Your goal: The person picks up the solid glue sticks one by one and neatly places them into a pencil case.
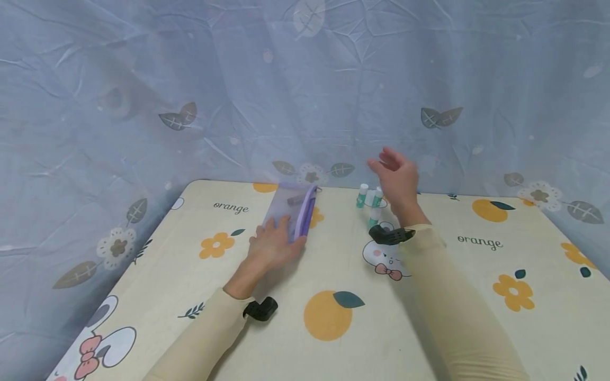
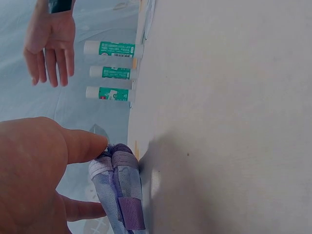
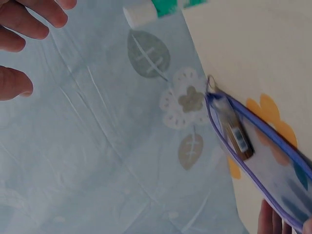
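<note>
Under the left hand (image 1: 272,246), fingers spread, a mesh pouch (image 1: 292,212) blurs a dark tube (image 1: 295,200). Partly hidden glue sticks (image 1: 362,197) stand near the right hand (image 1: 399,179), fingers relaxed, empty

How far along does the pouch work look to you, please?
Done: the purple pouch is open, with a dark tube inside. In hand: the left hand rests on the pouch; the raised right hand is empty. Probably remaining: packing the three green-and-white tubes, which stand outside it.

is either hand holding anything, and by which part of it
The left hand holds the purple pouch by its near end; the right hand holds nothing.
</note>
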A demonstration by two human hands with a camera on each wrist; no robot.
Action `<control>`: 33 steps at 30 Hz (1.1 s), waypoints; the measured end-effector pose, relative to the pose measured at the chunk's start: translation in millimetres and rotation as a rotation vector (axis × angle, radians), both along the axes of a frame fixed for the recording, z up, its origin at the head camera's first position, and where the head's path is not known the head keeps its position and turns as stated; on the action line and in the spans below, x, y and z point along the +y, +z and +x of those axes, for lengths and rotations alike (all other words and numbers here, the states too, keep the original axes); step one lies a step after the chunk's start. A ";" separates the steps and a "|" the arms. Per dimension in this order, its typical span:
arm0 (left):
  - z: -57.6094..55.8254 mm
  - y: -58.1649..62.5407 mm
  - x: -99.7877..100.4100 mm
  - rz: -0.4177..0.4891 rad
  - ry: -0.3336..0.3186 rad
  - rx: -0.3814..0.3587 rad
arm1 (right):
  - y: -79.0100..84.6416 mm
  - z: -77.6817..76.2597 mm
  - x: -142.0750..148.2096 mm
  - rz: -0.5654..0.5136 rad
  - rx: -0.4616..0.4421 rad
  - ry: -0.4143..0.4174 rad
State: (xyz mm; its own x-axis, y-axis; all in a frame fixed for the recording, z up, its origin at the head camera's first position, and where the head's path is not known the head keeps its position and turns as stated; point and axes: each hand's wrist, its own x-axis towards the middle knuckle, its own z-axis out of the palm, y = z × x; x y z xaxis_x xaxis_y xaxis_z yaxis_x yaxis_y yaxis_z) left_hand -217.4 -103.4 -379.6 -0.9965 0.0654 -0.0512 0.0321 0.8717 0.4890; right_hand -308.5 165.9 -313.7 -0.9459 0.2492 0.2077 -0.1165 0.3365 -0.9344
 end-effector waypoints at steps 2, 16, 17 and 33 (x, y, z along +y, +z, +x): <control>0.2 -0.2 0.0 0.003 -0.001 0.002 | 1.1 0.7 7.2 -0.005 -0.002 -0.008; -0.3 -0.4 0.0 -0.014 0.004 -0.006 | -2.1 0.8 49.2 -0.003 -0.038 -0.085; -0.4 -0.6 0.1 -0.013 0.003 -0.007 | -2.6 1.0 51.8 -0.007 -0.036 -0.089; 0.1 0.4 -0.2 -0.014 -0.001 -0.015 | -11.8 -0.1 70.4 -0.056 -0.056 -0.152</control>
